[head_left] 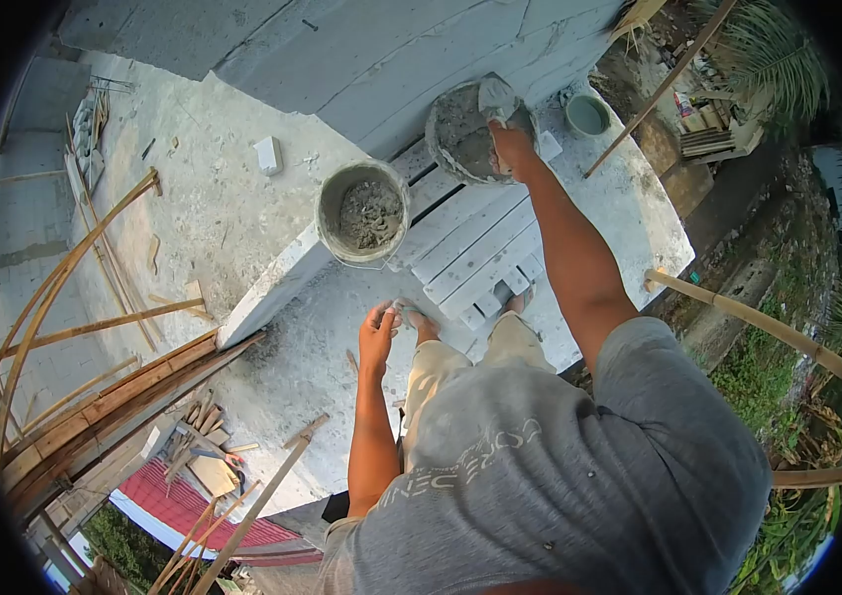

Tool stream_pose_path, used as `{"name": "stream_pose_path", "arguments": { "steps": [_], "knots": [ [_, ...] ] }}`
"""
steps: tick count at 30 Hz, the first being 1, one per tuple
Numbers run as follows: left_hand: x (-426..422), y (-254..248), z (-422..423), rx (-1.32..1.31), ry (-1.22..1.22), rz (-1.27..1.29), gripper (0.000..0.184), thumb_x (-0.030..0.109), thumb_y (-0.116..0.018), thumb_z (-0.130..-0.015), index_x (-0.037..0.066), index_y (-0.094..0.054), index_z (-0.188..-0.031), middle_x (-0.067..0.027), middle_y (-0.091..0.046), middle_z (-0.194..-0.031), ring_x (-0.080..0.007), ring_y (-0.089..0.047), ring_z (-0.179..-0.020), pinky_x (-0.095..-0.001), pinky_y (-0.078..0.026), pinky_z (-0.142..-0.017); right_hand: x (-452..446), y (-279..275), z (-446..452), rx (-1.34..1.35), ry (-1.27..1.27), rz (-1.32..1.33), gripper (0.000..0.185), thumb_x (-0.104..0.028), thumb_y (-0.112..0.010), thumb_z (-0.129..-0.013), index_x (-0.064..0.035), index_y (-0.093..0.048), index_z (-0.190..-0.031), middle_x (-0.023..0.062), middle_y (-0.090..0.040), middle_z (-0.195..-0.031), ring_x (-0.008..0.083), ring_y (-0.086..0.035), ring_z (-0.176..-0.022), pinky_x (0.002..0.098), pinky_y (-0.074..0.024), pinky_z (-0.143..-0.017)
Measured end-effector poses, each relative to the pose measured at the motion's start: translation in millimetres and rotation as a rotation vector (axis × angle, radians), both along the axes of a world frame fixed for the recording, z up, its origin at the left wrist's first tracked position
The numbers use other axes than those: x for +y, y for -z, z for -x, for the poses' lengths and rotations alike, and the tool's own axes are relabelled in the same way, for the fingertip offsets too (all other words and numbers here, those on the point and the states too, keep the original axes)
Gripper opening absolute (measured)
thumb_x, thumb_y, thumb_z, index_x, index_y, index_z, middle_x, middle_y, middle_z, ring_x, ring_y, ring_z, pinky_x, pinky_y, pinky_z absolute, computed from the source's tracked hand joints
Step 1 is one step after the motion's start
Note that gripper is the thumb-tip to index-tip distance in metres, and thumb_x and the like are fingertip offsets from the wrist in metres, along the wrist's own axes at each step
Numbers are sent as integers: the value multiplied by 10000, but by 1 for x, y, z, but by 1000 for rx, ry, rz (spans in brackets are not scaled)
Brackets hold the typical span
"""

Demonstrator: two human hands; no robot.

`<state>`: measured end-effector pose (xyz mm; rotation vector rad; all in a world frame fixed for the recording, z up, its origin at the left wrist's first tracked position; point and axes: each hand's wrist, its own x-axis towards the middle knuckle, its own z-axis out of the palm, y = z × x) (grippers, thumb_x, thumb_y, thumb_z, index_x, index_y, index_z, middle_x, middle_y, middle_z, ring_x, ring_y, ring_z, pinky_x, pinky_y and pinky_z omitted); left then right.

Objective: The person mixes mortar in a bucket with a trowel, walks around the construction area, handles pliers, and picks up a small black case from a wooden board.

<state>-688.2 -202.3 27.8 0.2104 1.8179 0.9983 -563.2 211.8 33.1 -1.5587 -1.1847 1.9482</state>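
Floor [205,188]: pale, dusty | wall [381,59]: grey | right hand [512,152]: gripping trowel [496,100] | left hand [377,337]: curled, contents unclear

Even, bright daylight falls over the scene, diffuse and slightly cool, with its source out of view. The pale concrete floor [232,178] reads very light, near white in places, yet its texture survives. Shadows are soft: shade gathers inside the bucket [331,213], in the gaps of the slatted platform [475,243] and along folds of the grey shirt [540,476]. The greenery [773,59] at right is darker. A wide round lens bends the bamboo poles [64,273] near the rim; black fills the corners, with bluish fringing at the edge. The middle looks reasonably crisp; distant details soften.
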Motion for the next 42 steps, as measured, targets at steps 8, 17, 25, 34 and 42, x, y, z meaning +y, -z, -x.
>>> {"name": "stream_pose_path", "arguments": {
  "steps": [8,17,25,34,42],
  "knots": [
    [-13,19,-20,-55,5,17,435,308,-564,-942,28,-544,-1274,-90,-629,-1128,-189,-612,-962,-318,-484,-830,-10,-31,-37,-403,-728,-263,450,-412,-566,-919,-56,-516,-1190,53,-474,-600,168,-477,-428,339,-402,-399],
    [-14,14,-30,-61,-58,16,440,312,-555,-947,36,-527,-1288,-112,-626,-1144,-211,-614,-978,-335,-487,-847,2,6,-14,14,-109,65,416,-486,-579,-910,-98,-521,-1050,11,-448,-632,121,-451,-462,296,-359,-361],
    [-43,26,-36,-94,-123,90,482,341,-582,-935,43,-516,-1308,-118,-626,-1151,-215,-614,-978,-336,-492,-841,8,-22,-26,-184,-608,-133,506,-473,-592,-900,-81,-494,-1204,22,-454,-674,120,-441,-472,300,-360,-395],
    [-31,20,-40,-31,-75,90,458,330,-600,-921,56,-547,-1284,-112,-627,-1151,-199,-628,-966,-312,-498,-813,-42,-26,-87,-236,-512,-198,406,-463,-596,-904,-76,-542,-1015,20,-464,-585,119,-440,-396,302,-362,-355],
    [152,4,-60,668,639,-371,672,200,-731,-768,82,-459,-1372,-200,-508,-1310,-355,-485,-1211,-423,-414,-1000,-93,-9,-175,-106,288,-79,359,-453,-533,-949,-95,-537,-962,10,-447,-518,119,-453,-368,291,-389,-344]
  ]
}}
